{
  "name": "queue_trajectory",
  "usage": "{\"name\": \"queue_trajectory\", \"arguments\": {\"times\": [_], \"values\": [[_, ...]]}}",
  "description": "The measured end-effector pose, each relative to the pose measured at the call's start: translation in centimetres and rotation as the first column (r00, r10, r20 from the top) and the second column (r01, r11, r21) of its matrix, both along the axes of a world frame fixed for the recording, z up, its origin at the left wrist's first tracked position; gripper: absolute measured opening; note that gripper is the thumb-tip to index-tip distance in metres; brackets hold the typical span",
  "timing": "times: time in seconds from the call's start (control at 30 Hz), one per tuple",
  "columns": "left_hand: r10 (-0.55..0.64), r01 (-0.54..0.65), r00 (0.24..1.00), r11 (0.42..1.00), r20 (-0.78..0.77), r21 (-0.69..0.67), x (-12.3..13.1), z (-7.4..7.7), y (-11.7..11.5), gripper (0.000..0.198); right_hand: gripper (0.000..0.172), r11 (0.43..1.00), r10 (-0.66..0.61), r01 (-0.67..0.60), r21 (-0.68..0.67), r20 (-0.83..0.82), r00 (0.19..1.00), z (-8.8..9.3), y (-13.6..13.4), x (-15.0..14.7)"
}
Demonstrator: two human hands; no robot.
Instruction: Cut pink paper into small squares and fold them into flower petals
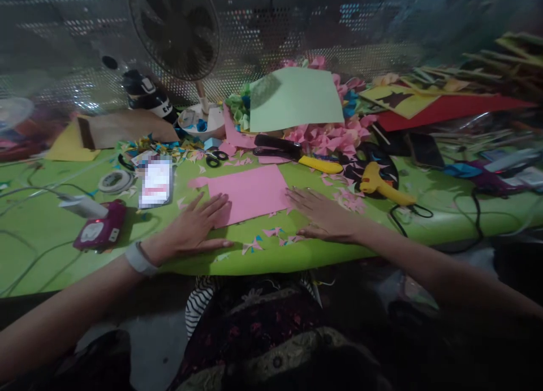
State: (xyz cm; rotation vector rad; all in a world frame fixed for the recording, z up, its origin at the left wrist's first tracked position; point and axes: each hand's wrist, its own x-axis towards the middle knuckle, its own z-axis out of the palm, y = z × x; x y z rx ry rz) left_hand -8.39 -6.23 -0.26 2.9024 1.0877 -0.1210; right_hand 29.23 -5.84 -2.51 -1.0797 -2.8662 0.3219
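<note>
A pink sheet of paper (250, 196) lies flat on the green tabletop (297, 256), right in front of me. My left hand (197, 224) is spread flat at its left side, fingertips on the paper's edge. On the opposite side, my right hand (324, 213) rests with fingers stretched, its tips at the paper's right edge. Neither hand grips anything. Small pink and blue paper scraps (254, 245) lie between the hands. Just beyond the sheet are black-handled scissors (215, 158) and a tool with a yellow and black handle (320, 163).
A yellow glue gun (384, 186) lies to the right, near a dark phone (425, 150). Leftward are a lit phone (156, 183), a tape roll (115, 181) and a purple power strip (102, 227) with cables. Behind stand a fan (173, 26) and a light green sheet (294, 99) over pink paper pieces.
</note>
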Motion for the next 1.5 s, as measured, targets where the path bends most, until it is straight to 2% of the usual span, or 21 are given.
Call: {"name": "queue_trajectory", "arguments": {"times": [0.1,0.23,0.3,0.37,0.57,0.8,0.97,1.07,1.13,1.2,1.23,1.27,1.3,1.33,1.37,1.4,1.43,1.47,1.5], "values": [[-0.136,0.137,0.991,0.989,0.011,-0.059,3.6,0.2,0.9,0.092,0.090,1.000,-0.003,0.003,0.000,-0.026,1.000,-0.4,-0.1,0.2],[-0.258,0.258,0.966,0.961,0.014,-0.104,9.1,0.1,2.1,0.099,0.088,1.000,-0.003,0.003,0.002,-0.042,0.999,-0.5,-0.2,0.0],[-0.283,0.283,0.959,0.953,0.014,-0.104,10.6,0.1,2.5,0.099,0.088,1.000,-0.008,0.007,-0.005,-0.037,0.999,-0.3,-0.3,-0.2],[-0.297,0.298,0.955,0.949,0.026,-0.099,10.9,0.1,2.6,0.099,0.089,1.000,-0.013,0.013,-0.018,-0.034,0.999,-0.2,-0.4,-0.3],[-0.288,0.293,0.956,0.950,0.055,-0.108,7.6,0.1,2.0,0.098,0.087,0.999,-0.026,0.024,-0.038,-0.060,0.998,-0.2,-0.3,-0.2],[-0.196,0.192,0.980,0.970,-0.016,-0.147,1.3,1.4,-0.7,0.095,0.088,0.998,-0.043,0.041,-0.036,-0.042,0.998,-0.4,-0.2,-0.4],[-0.118,0.114,0.993,0.984,-0.022,-0.134,-3.1,1.4,-2.7,0.093,0.090,0.995,-0.068,0.066,-0.073,-0.021,0.997,0.1,-0.2,-0.3],[-0.083,0.077,0.996,0.988,-0.041,-0.136,-4.8,1.5,-3.6,0.092,0.083,0.994,-0.065,0.067,-0.084,0.025,0.998,1.7,0.4,-0.8],[-0.072,0.070,0.997,0.988,-0.010,-0.135,-5.0,1.9,-4.0,0.087,0.069,0.995,-0.066,0.071,-0.070,0.071,0.995,3.5,1.1,-2.1],[-0.036,0.045,0.996,0.990,0.076,-0.131,-4.3,2.7,-3.9,0.076,0.047,0.992,-0.115,0.119,-0.040,0.083,0.990,5.5,1.9,-4.4],[0.007,0.011,0.990,0.991,0.139,-0.131,-3.6,3.1,-3.7,0.068,0.041,0.984,-0.168,0.171,-0.050,0.070,0.983,6.4,2.4,-5.7],[0.077,-0.048,0.977,0.988,0.201,-0.147,-2.7,3.5,-3.3,0.060,0.039,0.971,-0.197,0.205,-0.124,0.074,0.978,7.0,3.0,-7.1],[0.201,-0.158,0.942,0.972,0.268,-0.174,-1.6,3.8,-2.8,0.055,0.038,0.933,-0.196,0.216,-0.287,0.097,0.976,7.3,3.6,-8.5],[0.323,-0.253,0.892,0.936,0.316,-0.243,-0.4,4.0,-2.2,0.055,0.037,0.850,-0.172,0.211,-0.482,0.124,0.977,7.4,4.2,-9.7],[0.430,-0.296,0.852,0.867,0.299,-0.401,0.8,4.1,-1.4,0.054,0.037,0.746,-0.159,0.221,-0.628,0.154,0.975,7.2,4.9,-10.7],[0.520,-0.302,0.819,0.751,0.244,-0.587,1.9,3.9,-0.5,0.054,0.037,0.652,-0.152,0.243,-0.719,0.190,0.970,6.8,5.5,-11.5],[0.579,-0.281,0.797,0.610,0.174,-0.741,3.0,3.6,0.3,0.052,0.038,0.580,-0.146,0.262,-0.771,0.219,0.965,6.3,6.1,-12.1],[0.621,-0.260,0.775,0.476,0.112,-0.840,3.9,3.2,1.1,0.052,0.039,0.531,-0.138,0.284,-0.798,0.249,0.959,5.9,6.6,-12.5],[0.657,-0.240,0.750,0.382,0.079,-0.892,4.6,2.8,1.7,0.052,0.041,0.505,-0.136,0.299,-0.809,0.268,0.954,5.4,7.0,-12.7]]}}
